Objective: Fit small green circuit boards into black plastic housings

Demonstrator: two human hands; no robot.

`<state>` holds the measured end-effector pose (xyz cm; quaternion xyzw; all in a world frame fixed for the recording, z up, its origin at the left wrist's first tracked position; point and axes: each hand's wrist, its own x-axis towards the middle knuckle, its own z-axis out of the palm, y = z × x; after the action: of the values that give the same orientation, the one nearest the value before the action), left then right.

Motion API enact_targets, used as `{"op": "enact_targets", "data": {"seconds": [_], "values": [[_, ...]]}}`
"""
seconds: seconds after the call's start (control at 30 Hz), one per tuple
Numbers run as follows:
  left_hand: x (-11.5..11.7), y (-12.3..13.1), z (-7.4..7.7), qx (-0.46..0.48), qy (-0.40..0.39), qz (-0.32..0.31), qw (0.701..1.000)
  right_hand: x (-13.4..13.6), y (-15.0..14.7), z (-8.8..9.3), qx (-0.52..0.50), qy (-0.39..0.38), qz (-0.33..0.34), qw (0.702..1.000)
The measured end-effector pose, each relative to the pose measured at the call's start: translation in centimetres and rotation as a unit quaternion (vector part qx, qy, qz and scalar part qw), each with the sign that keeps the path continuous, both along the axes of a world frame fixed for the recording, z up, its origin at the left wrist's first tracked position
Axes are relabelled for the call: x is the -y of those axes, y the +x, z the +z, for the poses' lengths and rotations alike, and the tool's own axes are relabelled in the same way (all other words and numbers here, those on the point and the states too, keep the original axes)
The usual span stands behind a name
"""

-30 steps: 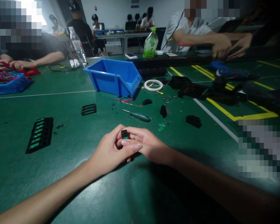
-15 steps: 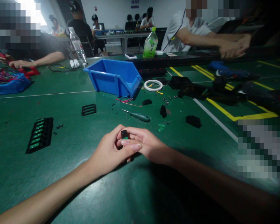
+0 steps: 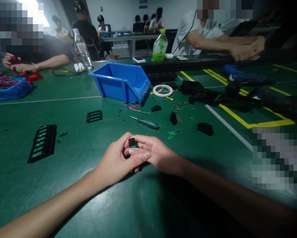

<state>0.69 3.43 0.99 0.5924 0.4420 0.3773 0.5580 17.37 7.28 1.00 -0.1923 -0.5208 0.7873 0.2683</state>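
Close together above the green table, my left hand (image 3: 116,160) and my right hand (image 3: 160,153) are both closed round a small black part with a green circuit board (image 3: 132,143). Fingers cover most of it; only its black top and a strip of green show between the thumbs. Just beyond the hands lies a screwdriver (image 3: 148,123) with a green handle. To the left is a black tray holding several green boards (image 3: 42,143), and a black slotted frame (image 3: 94,116) lies behind it. Small green pieces (image 3: 171,135) rest right of my hands.
A blue bin (image 3: 113,84) stands behind the screwdriver, beside a white ring (image 3: 162,91). Black parts (image 3: 205,129) and small screws lie to the right, with a blue power tool (image 3: 244,74) farther off. Bottles (image 3: 159,46) stand at the back. Co-workers sit across the table.
My hands and the part in them stay practically still. At the far left, a co-worker's hand has shifted slightly to the right over a red object.
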Motion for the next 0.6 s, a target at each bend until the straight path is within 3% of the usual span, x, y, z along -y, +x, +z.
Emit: {"op": "enact_targets", "data": {"seconds": [0.6], "values": [[0.08,-0.03,0.08,-0.001,-0.006,-0.005,1.000,-0.02,0.00,-0.08,0.007,-0.002,0.005,1.000]]}}
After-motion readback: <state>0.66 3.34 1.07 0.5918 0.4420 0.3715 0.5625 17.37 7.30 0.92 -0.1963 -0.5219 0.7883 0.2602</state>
